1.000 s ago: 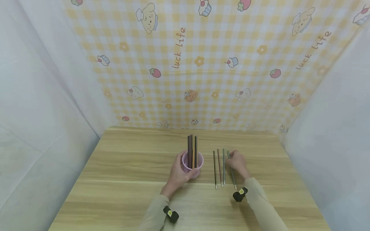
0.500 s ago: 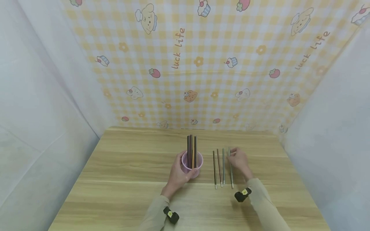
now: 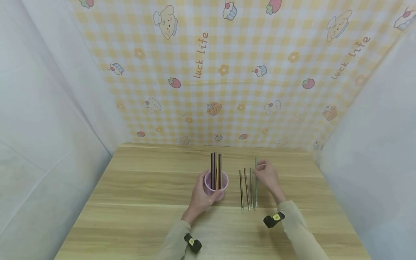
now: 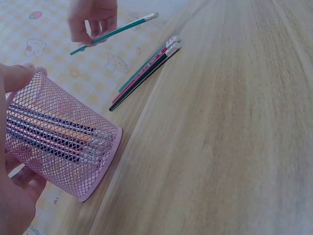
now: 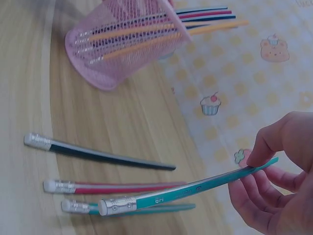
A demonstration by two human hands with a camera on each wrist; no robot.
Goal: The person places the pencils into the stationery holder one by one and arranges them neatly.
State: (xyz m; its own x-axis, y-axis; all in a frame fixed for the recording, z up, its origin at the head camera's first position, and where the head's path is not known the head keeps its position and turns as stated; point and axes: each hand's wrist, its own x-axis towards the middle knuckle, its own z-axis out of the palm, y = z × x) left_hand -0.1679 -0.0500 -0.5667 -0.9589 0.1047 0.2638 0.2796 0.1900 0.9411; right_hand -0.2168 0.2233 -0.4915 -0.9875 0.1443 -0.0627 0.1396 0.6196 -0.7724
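Observation:
My left hand [image 3: 200,196] grips a pink mesh pen cup [image 4: 63,132] standing on the table, thumb and fingers on its sides. Several pencils [image 3: 216,169], dark, red and yellow-orange, stand in the cup with their eraser ends down. To the right, my right hand [image 3: 266,176] pinches a green pencil [image 5: 190,190] near its unerasered end, held above the table. Below it lie a black pencil [image 5: 112,156], a red pencil [image 5: 117,188] and another green pencil [image 5: 142,210], side by side with white erasers toward me.
The wooden table [image 3: 146,216] carries all of this. A yellow checked cloth [image 3: 208,90] hangs behind its far edge, and white sheets [image 3: 48,126] stand along both sides.
The green pencil in my right hand has risen off the table, moved away from me and swung straighter. My left hand and the cup have stayed in place.

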